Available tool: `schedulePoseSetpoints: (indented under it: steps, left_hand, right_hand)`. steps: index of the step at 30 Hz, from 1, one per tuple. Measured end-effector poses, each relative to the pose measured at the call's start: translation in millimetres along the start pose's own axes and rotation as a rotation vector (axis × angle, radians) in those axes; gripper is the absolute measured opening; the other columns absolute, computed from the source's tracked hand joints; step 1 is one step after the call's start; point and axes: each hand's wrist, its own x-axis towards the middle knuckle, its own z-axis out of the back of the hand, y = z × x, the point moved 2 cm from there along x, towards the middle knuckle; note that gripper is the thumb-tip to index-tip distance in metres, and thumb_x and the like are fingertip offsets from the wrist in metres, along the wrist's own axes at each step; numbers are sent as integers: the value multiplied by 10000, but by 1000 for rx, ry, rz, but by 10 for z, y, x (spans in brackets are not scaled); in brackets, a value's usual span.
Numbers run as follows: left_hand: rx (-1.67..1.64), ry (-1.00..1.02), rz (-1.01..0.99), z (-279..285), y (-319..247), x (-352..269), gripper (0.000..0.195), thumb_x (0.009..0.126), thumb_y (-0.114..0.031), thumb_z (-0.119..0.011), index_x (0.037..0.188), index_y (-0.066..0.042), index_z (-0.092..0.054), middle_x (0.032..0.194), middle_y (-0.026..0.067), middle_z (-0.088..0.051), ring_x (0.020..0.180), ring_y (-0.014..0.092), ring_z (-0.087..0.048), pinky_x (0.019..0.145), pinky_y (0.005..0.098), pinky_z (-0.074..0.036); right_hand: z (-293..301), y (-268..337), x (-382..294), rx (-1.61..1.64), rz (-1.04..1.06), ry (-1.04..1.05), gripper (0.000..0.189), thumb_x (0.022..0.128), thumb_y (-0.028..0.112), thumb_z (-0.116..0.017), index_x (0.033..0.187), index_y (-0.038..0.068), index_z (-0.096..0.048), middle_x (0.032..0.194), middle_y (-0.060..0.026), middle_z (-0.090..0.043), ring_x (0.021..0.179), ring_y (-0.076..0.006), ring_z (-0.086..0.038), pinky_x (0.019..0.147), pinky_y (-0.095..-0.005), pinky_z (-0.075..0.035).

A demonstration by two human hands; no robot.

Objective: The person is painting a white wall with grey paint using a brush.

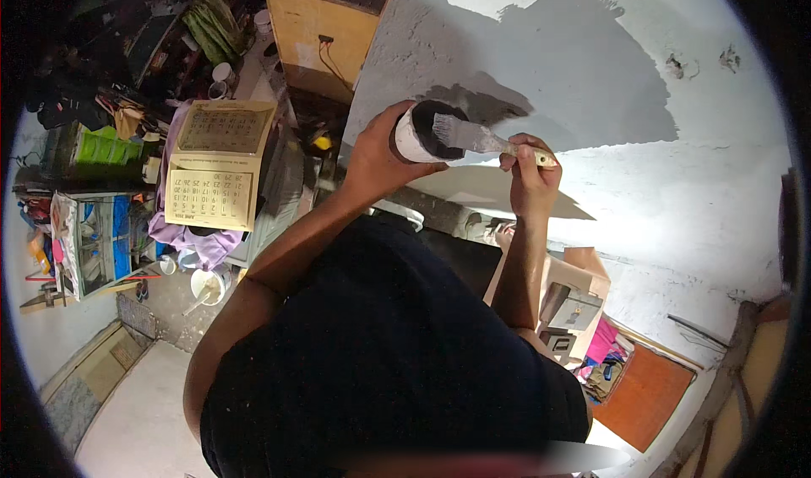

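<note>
My left hand (380,145) is wrapped around a white paint container (415,139), tilted so its dark opening shows. Between the fingers of my right hand (532,174) is the pale handle of a flat paintbrush (475,138). Its paint-coated bristles lie over the mouth of the container; whether they touch the rim or the paint inside I cannot tell. Beyond both hands stands a white wall (716,180), with a broad patch of grey paint (570,66) on it. A darker patch on the grey, near the container, may be wet paint or shadow.
A yellowish wooden cabinet (323,31) adjoins the wall. To the left, a calendar (212,161) rests over purple cloth (209,247), and a white bucket (211,286) with a stick-like handle stands on the floor. An open cardboard box (589,269) and an orange-brown panel (652,395) are at right.
</note>
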Motion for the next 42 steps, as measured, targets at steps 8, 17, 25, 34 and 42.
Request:
schedulePoseSetpoints:
  steps: [8, 17, 25, 34, 42]
  left_hand:
    - [-88, -38, -204, 31, -509, 337, 919, 639, -221, -1026, 1401, 5, -564, 1265, 171, -704, 1177, 238, -689, 1010, 381, -559]
    - [-86, -28, -283, 106, -807, 484, 871, 666, -235, -1020, 1376, 22, -584, 1213, 162, -732, 1116, 203, -708, 977, 372, -577]
    - [-99, 63, -115, 179, -531, 239, 869, 664, -195, -1015, 1386, 17, -581, 1237, 158, -726, 1166, 214, -684, 1021, 375, -542]
    - [-141, 174, 26, 154, -227, 30, 838, 672, -191, -1008, 1370, 11, -591, 1250, 132, -725, 1171, 199, -676, 1037, 356, -526]
    - [-196, 230, 59, 87, -142, 5, 834, 666, -195, -1009, 1368, -8, -599, 1247, 126, -733, 1174, 197, -681, 1037, 371, -533]
  right_hand:
    - [-219, 794, -31, -364, 679, 66, 173, 867, 45, -778, 984, -66, -717, 917, -138, -716, 888, -287, -673, 869, -445, -617]
    - [-676, 1555, 32, -1181, 1326, -306, 302, 822, -47, -840, 1109, -18, -749, 1030, -100, -735, 987, -266, -672, 906, -433, -666]
    - [-767, 1522, 55, -1299, 1273, -342, 379, 805, -18, -867, 1164, 43, -761, 1062, -57, -732, 1002, -263, -659, 890, -371, -613]
    - [-833, 1343, -108, -1192, 1106, -349, 373, 835, 29, -858, 1194, 51, -759, 1071, -75, -704, 1037, -289, -650, 916, -394, -555]
    - [-869, 1188, -71, -1268, 1107, -228, 409, 774, 15, -883, 1163, 18, -759, 1013, -118, -691, 960, -304, -647, 839, -399, -547]
